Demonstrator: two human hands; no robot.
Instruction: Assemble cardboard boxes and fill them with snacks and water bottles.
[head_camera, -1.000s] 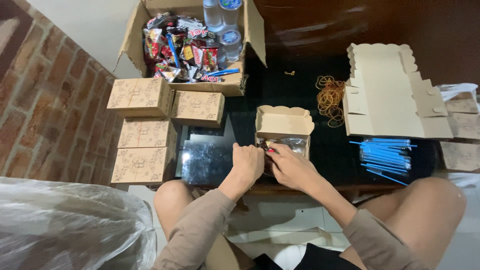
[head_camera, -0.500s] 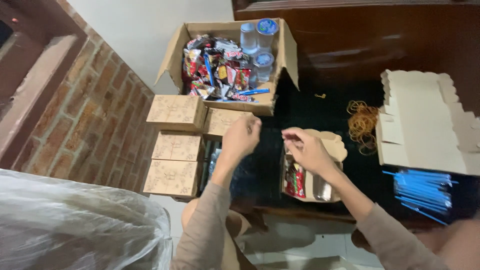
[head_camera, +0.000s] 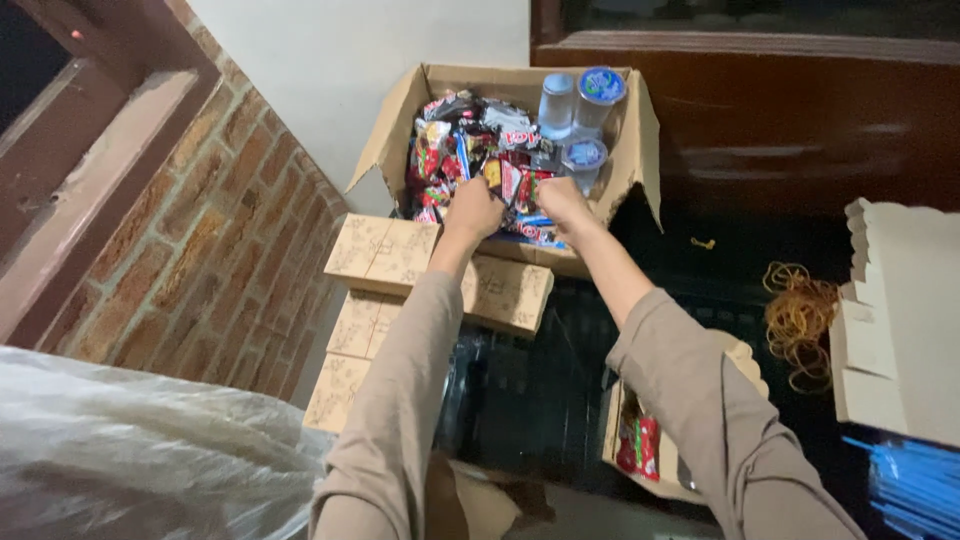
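Reaching into the big cardboard carton, both hands among the snack packets heaped beside the water cups. Left hand and right hand near each other but apart; grip on any packet impossible to tell. Best to pinch single packets off the top, clear of the cups.

We see bright red snack packets heaped loosely in the open cardboard carton at twelve o'clock, sealed water cups standing upright at its right.
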